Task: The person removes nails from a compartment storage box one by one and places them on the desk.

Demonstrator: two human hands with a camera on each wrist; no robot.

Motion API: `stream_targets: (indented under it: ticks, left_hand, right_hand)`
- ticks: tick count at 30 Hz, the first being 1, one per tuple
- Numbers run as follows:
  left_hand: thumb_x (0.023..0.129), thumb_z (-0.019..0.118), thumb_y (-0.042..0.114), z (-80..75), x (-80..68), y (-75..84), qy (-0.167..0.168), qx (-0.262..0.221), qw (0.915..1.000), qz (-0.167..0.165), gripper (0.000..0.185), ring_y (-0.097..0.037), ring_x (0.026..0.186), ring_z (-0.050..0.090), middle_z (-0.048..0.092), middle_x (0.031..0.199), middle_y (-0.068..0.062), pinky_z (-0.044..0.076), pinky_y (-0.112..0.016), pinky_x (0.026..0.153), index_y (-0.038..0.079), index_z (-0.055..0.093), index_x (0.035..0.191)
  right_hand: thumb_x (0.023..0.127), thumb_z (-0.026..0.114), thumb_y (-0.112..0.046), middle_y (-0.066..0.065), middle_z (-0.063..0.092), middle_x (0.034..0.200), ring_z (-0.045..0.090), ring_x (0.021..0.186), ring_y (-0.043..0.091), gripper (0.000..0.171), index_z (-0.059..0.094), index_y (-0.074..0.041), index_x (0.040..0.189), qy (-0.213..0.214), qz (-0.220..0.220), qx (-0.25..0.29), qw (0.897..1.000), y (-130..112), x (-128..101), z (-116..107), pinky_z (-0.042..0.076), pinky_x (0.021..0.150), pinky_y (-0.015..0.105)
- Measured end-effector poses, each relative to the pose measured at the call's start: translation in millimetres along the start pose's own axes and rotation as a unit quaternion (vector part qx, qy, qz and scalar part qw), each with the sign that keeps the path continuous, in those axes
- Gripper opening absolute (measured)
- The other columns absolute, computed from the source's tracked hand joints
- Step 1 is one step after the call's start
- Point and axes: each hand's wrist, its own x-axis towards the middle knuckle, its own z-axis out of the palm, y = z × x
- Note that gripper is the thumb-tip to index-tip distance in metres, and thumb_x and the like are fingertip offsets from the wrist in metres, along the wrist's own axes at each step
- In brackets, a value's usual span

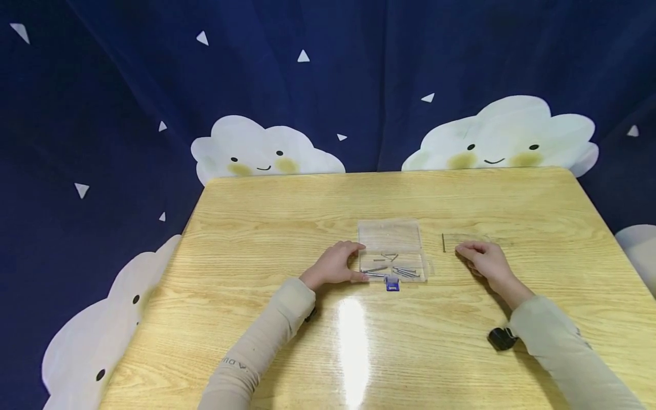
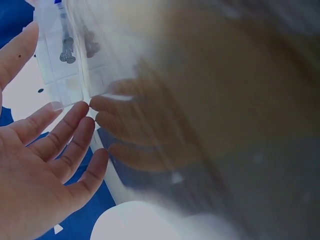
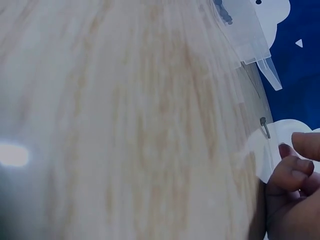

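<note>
A clear plastic box (image 1: 389, 259) lies with its lid (image 1: 389, 235) raised, holding several nails (image 1: 406, 272) in its compartments. At its left end my left hand (image 1: 335, 263) grips it, thumb at the front corner and fingers at the back. The left wrist view shows the hand (image 2: 55, 160) with its fingertips by the box end (image 2: 57, 85). To the right of the box, my right hand (image 1: 484, 263) hovers low over the table with curled fingers. No held thing shows between them. A single nail (image 1: 443, 243) is just left of those fingertips, apart from them.
A blue latch (image 1: 392, 285) hangs at the box's front. Faint clear plastic edges (image 1: 468, 236) lie beyond my right hand. The wooden table (image 1: 277, 216) meets a dark blue curtain (image 1: 369, 114) at the back. Black wrist gear (image 1: 501, 339) sits by my right sleeve.
</note>
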Motion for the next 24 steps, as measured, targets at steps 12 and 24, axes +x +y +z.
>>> stream_targets:
  ticks: [12, 24]
  left_hand:
    - [0.072, 0.074, 0.044, -1.2, 0.8, -0.5, 0.001, 0.001, 1.0, 0.004, 0.074, -0.021, 0.108, 0.049, 0.056, 0.115, -0.006, 0.037, -0.036, 0.095, 0.006, 0.048, 0.13]
    - [0.073, 0.074, 0.043, 0.8, 2.3, -2.3, 0.004, 0.002, 0.9999, 0.01, 0.073, -0.02, 0.106, 0.05, 0.057, 0.113, -0.006, 0.039, -0.035, 0.093, 0.006, 0.048, 0.13]
  right_hand:
    - [0.087, 0.062, -0.028, -0.007, 0.056, 0.072, 0.045, 0.057, 0.007, 0.044, 0.057, 0.007, 0.113, 0.01, -0.071, -0.029, 0.997, -1, -2, 8, 0.04, 0.046, 0.024]
    - [0.084, 0.067, -0.023, 0.0, 0.045, 0.069, 0.038, 0.054, 0.008, 0.036, 0.062, 0.004, 0.107, 0.011, -0.128, -0.062, 0.99, -8, -9, 22, 0.037, 0.047, 0.023]
